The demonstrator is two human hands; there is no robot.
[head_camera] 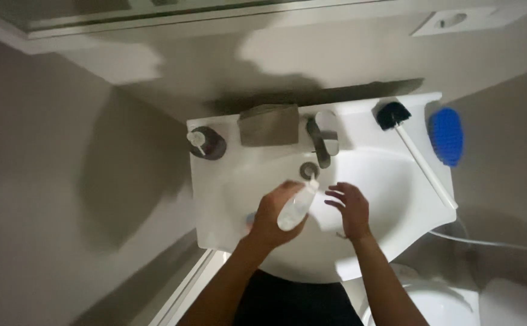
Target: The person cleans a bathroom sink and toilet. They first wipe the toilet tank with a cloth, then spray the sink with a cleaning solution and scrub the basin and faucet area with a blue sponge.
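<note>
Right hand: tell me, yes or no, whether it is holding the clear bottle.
No. The clear bottle is gripped by the left hand, while the right hand is spread open beside it over the white sink.

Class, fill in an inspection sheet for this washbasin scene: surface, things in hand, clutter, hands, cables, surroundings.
Surface: white ceramic washbasin, bowl bare.
Things in hand: clear plastic spray bottle, nozzle aimed toward the tap.
Clutter: dark round soap dispenser, folded grey cloth, grey metal tap, black-headed brush with white handle, blue bristled scrubber.
Hands: left hand grips the bottle; right hand open, empty, over the bowl.
Cables: thin white hose at right.
Surroundings: grey walls, white wall socket.
</note>
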